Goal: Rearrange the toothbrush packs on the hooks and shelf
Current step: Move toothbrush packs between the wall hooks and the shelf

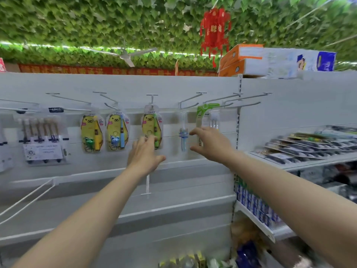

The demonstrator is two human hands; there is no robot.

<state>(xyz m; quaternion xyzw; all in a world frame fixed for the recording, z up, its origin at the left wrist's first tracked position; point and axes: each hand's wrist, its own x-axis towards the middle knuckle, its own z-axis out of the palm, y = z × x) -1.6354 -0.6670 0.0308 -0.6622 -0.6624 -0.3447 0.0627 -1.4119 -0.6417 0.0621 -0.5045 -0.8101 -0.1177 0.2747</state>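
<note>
Facing the hook panel [116, 84], we judge sorting midway: several hooks [249, 103] bare. Right of the blue toothbrush pack [183, 137] our right hand [211, 144] is spread, empty; left of it, our left hand [144, 155] rests straight-fingered against the green-brush bear pack [151, 126].

Three yellow bear packs [92, 132] [117, 132] [149, 122], one blue-brush pack [183, 136], one multi-brush pack [41, 136], one green-topped pack [207, 115].

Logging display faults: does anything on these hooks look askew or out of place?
The green pack by the right hand hangs turned edge-on, unlike the three yellow packs facing forward. Blur hides finer damage.
</note>
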